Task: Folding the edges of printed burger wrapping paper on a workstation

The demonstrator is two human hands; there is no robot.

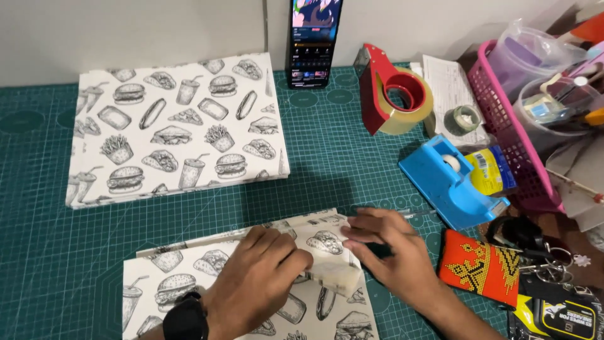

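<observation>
A sheet of white paper printed with food drawings (189,286) lies at the near edge of the green cutting mat (38,239), its top edge folded over. My left hand (258,277), with a black watch on the wrist, presses on the fold and grips a pale, translucent rectangular object (336,277). My right hand (393,249) rests its fingers on the paper's upper right corner, next to that object.
A stack of the same printed paper (176,126) lies at the back left. A phone (313,41) leans against the wall. A red tape dispenser (393,94), blue tape dispenser (450,179), pink basket (503,132), beaded pouch (481,267) and keys (547,258) crowd the right side.
</observation>
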